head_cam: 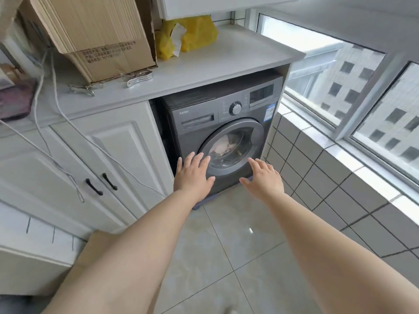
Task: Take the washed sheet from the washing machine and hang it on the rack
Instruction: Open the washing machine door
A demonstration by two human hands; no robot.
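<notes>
- Two bare forearms reach forward from the bottom edge, over a pale tiled floor (226, 245), toward a dark grey washing machine (217, 123).
- The left hand (192, 173) is held palm down before the lower left of the washing machine's round door (231, 146), fingers (199, 158) straight and spread wide, holding nothing. Whether the fingertips touch the door rim cannot be told.
- The right hand (264, 177) hovers before the door's lower right, fingers also straight and spread, holding nothing.
- The door is closed. Behind its glass, inside the drum, lies the washed sheet (221, 145), a pale bunched mass.
- Above the door are a round dial (235, 108), a detergent drawer to the dial's left and a dark display panel to its right.
- The washing machine stands in a recess under a white surface (226, 62), with white cupboard doors (113, 155) to its left.
- On the surface above the washing machine sit a tilted cardboard box (102, 37), a yellow plastic bag (195, 35) beside it, and metal clips (138, 77) in front of the box.
- A thin white cord (59, 105) trails down from the surface over the cupboard doors.
- To the right of the washing machine, a grey-tiled low wall (317, 173) runs beneath large windows (340, 71) showing a building outside.
</notes>
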